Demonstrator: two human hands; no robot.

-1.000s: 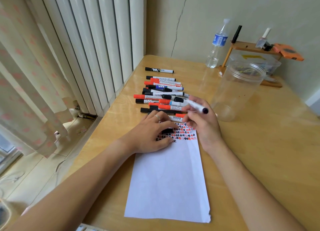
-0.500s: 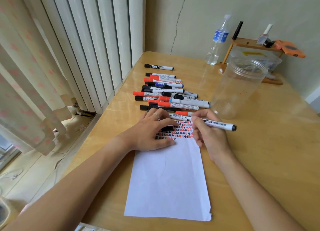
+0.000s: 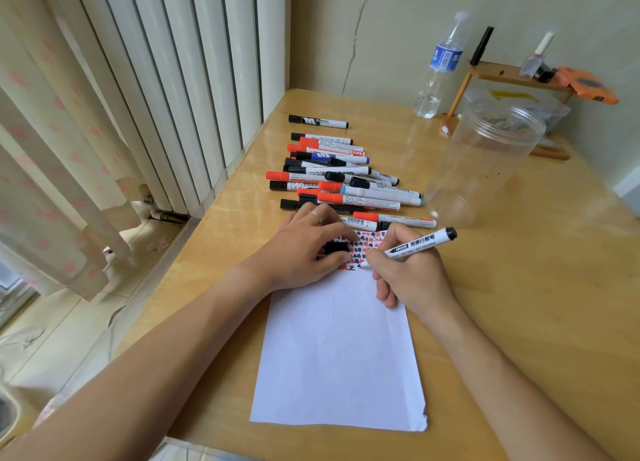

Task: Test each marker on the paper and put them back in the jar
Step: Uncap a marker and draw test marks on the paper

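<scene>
Marker (image 3: 415, 245): white barrel, black end, tip on paper (image 3: 339, 350), frame centre.
Right hand (image 3: 412, 273): clenched around marker.
Left hand (image 3: 308, 249): grasping black cap (image 3: 335, 246).

One second earlier the right hand (image 3: 412, 273) held the white marker (image 3: 415, 246) above the far end of the paper (image 3: 339, 350), its black end pointing up and to the right over the marker pile. Half a second earlier it had swung the marker toward level, tip coming down to the rows of marks. By the present moment the tip had reached the paper at the near edge of the red and black marks (image 3: 367, 244), barrel slanting up to the right.
</scene>
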